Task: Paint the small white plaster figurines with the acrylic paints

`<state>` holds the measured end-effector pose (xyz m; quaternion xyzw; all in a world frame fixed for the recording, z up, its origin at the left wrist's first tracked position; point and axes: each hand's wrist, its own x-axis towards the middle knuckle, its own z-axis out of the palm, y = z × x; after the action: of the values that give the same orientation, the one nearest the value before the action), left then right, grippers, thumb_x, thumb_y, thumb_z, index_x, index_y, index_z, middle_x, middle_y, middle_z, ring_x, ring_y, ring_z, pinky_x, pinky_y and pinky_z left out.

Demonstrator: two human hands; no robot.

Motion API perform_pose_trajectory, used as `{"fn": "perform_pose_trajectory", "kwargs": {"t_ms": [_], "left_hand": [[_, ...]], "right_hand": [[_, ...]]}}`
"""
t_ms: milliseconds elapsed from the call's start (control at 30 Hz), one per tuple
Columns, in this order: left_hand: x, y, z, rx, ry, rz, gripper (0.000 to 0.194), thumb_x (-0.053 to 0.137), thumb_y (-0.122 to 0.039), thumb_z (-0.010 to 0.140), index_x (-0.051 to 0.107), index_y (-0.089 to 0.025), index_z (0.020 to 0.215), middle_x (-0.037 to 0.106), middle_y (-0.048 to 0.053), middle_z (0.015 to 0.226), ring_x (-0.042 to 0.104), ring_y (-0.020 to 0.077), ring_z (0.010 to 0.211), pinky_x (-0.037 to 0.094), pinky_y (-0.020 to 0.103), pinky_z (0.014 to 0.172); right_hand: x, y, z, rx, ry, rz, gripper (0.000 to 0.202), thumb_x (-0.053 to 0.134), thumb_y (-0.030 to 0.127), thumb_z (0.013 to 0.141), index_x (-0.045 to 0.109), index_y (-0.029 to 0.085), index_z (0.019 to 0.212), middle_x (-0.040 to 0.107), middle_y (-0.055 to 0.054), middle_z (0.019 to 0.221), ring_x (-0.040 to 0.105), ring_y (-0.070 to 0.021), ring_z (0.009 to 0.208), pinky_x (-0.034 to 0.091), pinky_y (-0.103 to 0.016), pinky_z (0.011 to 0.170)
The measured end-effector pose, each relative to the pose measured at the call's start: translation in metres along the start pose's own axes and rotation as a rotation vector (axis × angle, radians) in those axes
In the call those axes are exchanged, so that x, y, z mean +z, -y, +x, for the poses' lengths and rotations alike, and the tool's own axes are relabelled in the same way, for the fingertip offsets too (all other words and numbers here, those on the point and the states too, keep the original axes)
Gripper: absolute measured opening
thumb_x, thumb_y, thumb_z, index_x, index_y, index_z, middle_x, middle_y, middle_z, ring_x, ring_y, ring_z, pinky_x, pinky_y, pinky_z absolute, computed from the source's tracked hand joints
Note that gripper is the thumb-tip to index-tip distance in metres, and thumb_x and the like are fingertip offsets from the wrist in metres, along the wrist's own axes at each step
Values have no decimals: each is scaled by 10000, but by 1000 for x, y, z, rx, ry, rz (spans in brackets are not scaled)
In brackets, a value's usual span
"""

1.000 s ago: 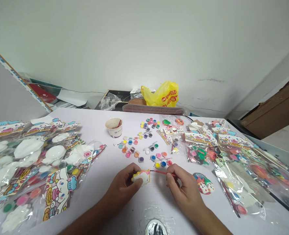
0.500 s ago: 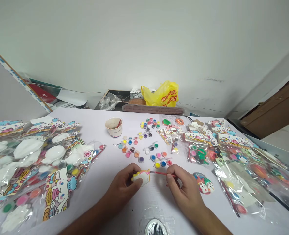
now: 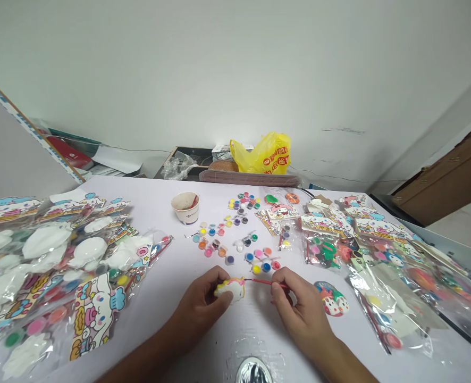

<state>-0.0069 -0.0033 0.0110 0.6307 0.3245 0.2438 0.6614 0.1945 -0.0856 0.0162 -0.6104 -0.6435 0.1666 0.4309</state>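
Observation:
My left hand (image 3: 203,300) is closed on a small white plaster figurine (image 3: 236,290) with yellow and pink paint along its edges. Between the fingers of my right hand (image 3: 299,298) is a thin red paintbrush (image 3: 262,282), its dark tip pointing left at the figurine's right edge. Whether the bristles touch it I cannot tell. Just beyond my hands lie strips of small paint pots (image 3: 256,269) in several colours. A painted plaster piece (image 3: 331,299) with white, red and green areas lies right of my right hand.
A paper cup (image 3: 186,208) with a brush in it stands at the back left. Plastic packets of white plaster shapes (image 3: 87,252) cover the left side; more packets (image 3: 383,298) lie at right. A yellow bag (image 3: 263,155) sits behind the table. A round shiny object (image 3: 253,371) is at the front edge.

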Motion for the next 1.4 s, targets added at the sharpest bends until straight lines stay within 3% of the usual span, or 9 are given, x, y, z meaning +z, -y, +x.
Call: {"fn": "perform_pose_trajectory", "kwargs": {"t_ms": [1400], "left_hand": [[-1, 3, 0, 20, -15, 40, 243, 564, -415, 863, 489, -189, 816, 408, -41, 698, 363, 132, 644, 310, 239, 586]], "right_hand": [[5, 6, -2, -24, -7, -64, 242, 425, 203, 913, 417, 206, 672, 392, 51, 550, 388, -106, 484, 297, -213, 460]]}}
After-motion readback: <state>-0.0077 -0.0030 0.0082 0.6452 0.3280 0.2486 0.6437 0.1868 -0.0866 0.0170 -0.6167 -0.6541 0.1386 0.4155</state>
